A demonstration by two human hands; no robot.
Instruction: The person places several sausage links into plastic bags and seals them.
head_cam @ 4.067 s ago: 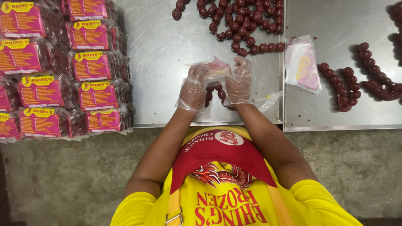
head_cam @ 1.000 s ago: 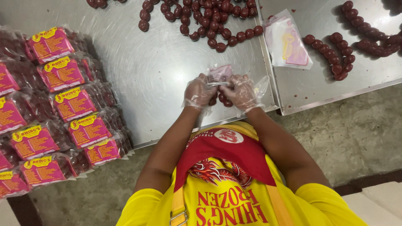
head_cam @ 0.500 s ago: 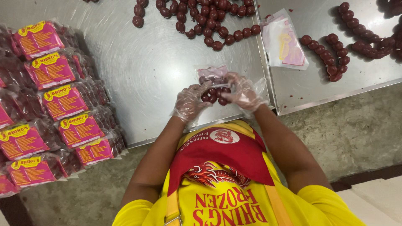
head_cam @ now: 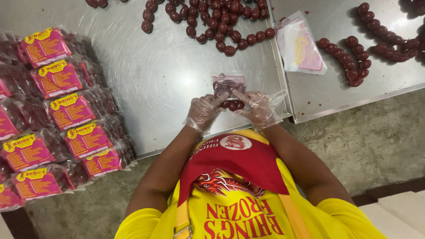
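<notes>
Both of my hands wear clear plastic gloves and meet at the near edge of a steel table. My left hand and my right hand together hold a small clear bag with a pink label. Dark red round sausages sit at the bag's mouth between my fingers. A long string of linked dark red sausages lies further back on the table.
Stacks of filled bags with pink and yellow labels cover the table's left side. A second steel table on the right carries a pile of flat bags and more sausage strings. Concrete floor lies below.
The bag has turned flatter on the table with its label facing up. My hands have stayed at the table's near edge, pressing sausages at its mouth.
</notes>
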